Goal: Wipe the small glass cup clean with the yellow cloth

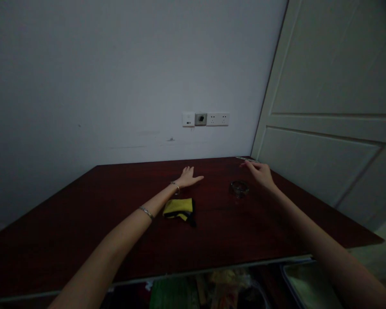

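My left hand (187,177) lies over the dark red tabletop with its fingers stretched and the thumb apart; it holds nothing. Just nearer to me, under the left forearm's right side, is a crumpled yellow cloth (179,207) with dark edging. On the right, my right hand (260,172) is bent at the far side of the table with thumb and fingers drawn together. A thin pale strip (243,159) shows at its fingertips; whether it is gripped or lies behind them is unclear. A clear glass ashtray-like dish (239,188) sits left of the right hand.
The dark red table (83,227) meets a pale wall (122,77) fitted with sockets (217,119). A white panelled door (328,94) stands along the right side. Below the front edge are a green item (173,294), plastic bags and a pale tray (309,283).
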A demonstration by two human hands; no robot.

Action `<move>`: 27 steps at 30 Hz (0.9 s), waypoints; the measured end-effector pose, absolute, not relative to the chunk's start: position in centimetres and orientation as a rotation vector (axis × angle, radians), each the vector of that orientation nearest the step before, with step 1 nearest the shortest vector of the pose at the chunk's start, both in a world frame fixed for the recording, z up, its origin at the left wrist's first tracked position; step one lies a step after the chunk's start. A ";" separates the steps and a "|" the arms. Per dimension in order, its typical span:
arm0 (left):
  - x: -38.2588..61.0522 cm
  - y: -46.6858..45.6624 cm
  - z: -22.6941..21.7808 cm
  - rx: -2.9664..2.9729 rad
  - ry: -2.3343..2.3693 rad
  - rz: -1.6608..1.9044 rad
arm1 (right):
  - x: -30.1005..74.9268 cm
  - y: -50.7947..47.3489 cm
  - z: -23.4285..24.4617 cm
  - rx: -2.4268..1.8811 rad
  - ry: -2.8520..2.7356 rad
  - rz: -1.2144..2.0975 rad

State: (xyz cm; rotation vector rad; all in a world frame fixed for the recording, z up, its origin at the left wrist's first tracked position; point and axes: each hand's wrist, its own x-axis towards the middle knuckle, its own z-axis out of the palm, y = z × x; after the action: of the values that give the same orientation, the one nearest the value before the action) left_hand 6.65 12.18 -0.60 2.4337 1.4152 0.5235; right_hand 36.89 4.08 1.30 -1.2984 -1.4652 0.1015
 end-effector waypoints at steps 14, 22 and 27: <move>-8.0 13.6 -3.4 2.139 1.867 0.800 | 21.9 11.0 -2.2 -1.251 -2.190 0.082; -8.8 14.3 -4.9 2.123 1.914 0.822 | 21.5 11.9 -7.8 -1.441 -2.279 0.056; -8.7 14.8 -6.0 2.125 1.935 0.829 | 21.7 11.7 -8.1 -1.489 -2.298 0.024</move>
State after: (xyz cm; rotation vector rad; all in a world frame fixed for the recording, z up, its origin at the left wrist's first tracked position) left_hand -8.68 14.76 -6.01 2.1247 1.9353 0.8287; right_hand 21.75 11.68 -8.15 -1.4889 -2.2976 0.0241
